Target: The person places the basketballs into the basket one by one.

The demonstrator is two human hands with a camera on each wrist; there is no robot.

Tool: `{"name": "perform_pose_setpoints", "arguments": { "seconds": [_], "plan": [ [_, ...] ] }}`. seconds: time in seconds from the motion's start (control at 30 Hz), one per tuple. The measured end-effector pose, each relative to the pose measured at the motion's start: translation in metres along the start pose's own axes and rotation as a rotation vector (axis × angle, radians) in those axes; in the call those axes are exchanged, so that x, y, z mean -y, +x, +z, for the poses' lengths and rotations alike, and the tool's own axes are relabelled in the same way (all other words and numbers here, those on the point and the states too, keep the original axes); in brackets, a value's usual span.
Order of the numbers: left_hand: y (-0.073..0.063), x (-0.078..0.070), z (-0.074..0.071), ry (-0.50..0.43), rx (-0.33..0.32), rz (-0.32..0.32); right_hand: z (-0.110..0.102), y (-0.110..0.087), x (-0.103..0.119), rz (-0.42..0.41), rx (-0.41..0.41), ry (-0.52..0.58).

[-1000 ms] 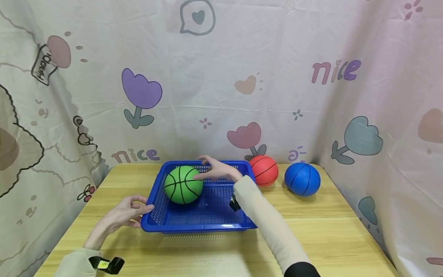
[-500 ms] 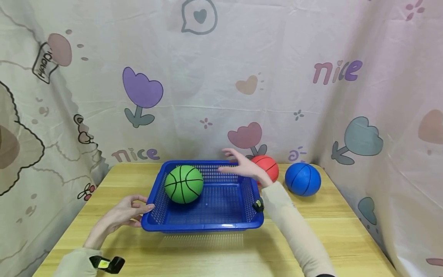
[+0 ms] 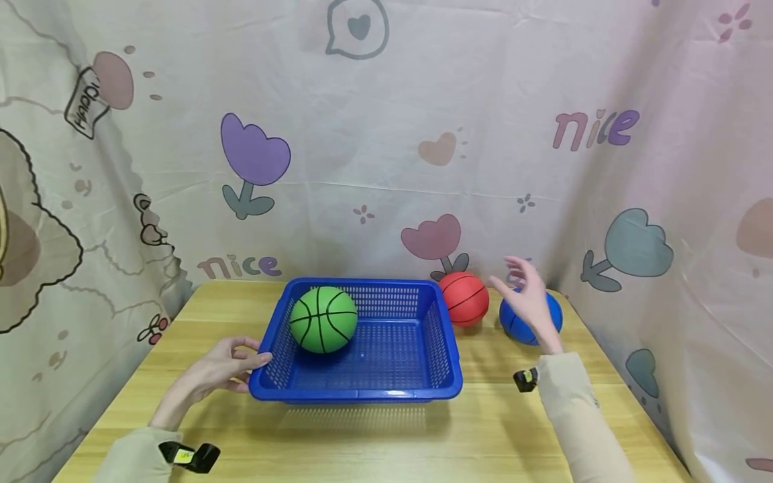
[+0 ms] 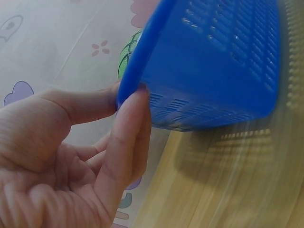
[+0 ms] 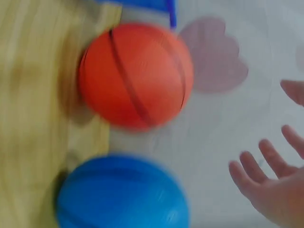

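Observation:
My left hand (image 3: 220, 367) pinches the left rim of a blue plastic basket (image 3: 374, 394); in the left wrist view thumb and fingers (image 4: 129, 128) clasp that rim from both sides. Inside the basket, toward its left, lies a green basketball (image 3: 324, 320). My right hand (image 3: 530, 298) holds nothing, its fingers spread, and overlaps the blue basketball (image 3: 552, 320) in the head view. Left of that hand a red basketball (image 3: 464, 299) rests on the table behind the basket's right side. The right wrist view shows the red ball (image 5: 135, 76) and the blue ball (image 5: 123, 194), both blurred.
A light wooden table (image 3: 386, 446) carries everything. A patterned white cloth (image 3: 362, 134) hangs directly behind and along both sides. The red and blue balls sit near the table's back edge, with a gap between them.
My right hand has moved from the green ball in the basket, past the red ball, to in front of the blue one. My left hand has kept its hold on the rim.

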State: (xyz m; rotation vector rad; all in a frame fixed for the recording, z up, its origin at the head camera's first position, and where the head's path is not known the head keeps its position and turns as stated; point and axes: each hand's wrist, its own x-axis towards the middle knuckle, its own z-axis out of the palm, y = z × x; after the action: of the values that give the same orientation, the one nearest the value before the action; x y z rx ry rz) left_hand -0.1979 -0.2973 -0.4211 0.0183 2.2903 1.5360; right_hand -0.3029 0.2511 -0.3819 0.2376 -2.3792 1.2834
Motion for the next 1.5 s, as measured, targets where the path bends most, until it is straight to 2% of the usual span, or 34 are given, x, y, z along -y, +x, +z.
{"name": "perform_pose_setpoints", "arguments": {
  "seconds": [0.1,0.17,0.33,0.47,0.7,0.97,1.5],
  "plan": [
    [0.000,0.000,0.000,0.002,-0.006,-0.001,-0.013,-0.007,-0.015,0.079,-0.139,-0.016],
    [-0.001,0.000,0.000,0.006,-0.011,-0.003,-0.019,-0.012,-0.022,0.141,-0.195,-0.023],
    [-0.001,0.000,0.001,0.007,-0.014,-0.006,-0.027,-0.022,-0.037,0.290,-0.231,-0.058],
    [-0.001,0.000,0.001,0.006,-0.011,-0.001,-0.028,-0.027,-0.044,0.362,-0.251,-0.076],
    [-0.001,-0.001,0.002,0.007,-0.015,0.003,-0.023,-0.032,-0.055,0.431,-0.270,-0.139],
    [-0.002,-0.002,0.003,-0.007,-0.010,0.006,-0.017,-0.035,-0.065,0.461,-0.269,-0.179],
    [-0.003,-0.002,0.002,-0.012,0.009,0.025,-0.009,-0.035,-0.075,0.538,-0.208,-0.215]
  ]
}}
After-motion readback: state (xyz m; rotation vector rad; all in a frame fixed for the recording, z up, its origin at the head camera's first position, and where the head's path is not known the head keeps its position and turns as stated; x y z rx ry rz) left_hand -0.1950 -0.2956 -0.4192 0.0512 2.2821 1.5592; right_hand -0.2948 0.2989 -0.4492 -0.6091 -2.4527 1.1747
